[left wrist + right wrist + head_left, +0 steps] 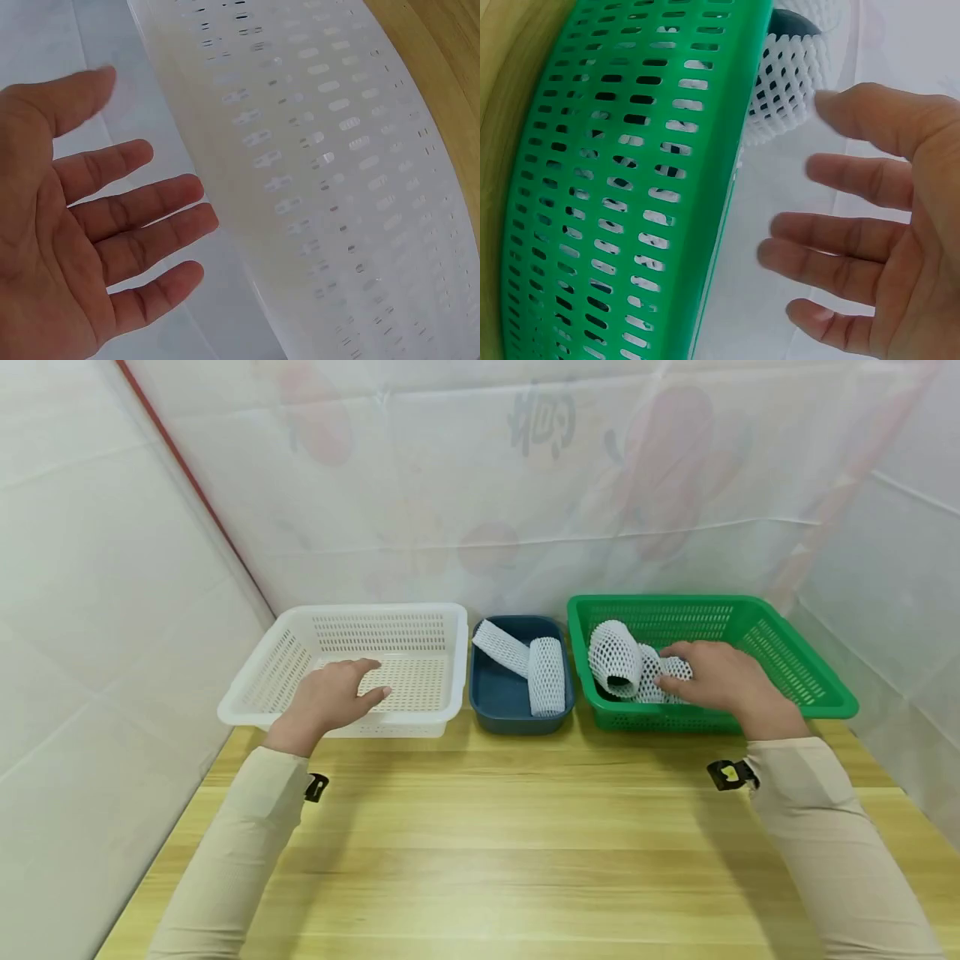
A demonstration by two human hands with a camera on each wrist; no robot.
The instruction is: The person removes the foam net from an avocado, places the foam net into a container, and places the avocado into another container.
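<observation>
My left hand (pixel 330 693) hovers over the white plastic basket (pixel 455 668), fingers spread and nothing in them. In the left wrist view, that hand's palm faces the basket's slotted side wall (pixel 322 180). Over the green basket (pixel 817 672) is my right hand (pixel 716 677), fingers apart and relaxed. Beneath and beside it lie several dark things in white foam nets, the largest netted one (pixel 613 652) at the basket's left end. The right wrist view shows a netted dark thing (pixel 787 82) near the thumb, with nothing held in the right hand (pixel 885 225). The right hand covers part of the netted things in the head view.
Between the baskets stands a small dark blue bin (pixel 495 693) holding two white foam net sleeves, one slanted (pixel 501 647) and one upright in view (pixel 547 677). All three containers stand on a wooden table (pixel 510 835), against a pale sheet wall (pixel 480 485).
</observation>
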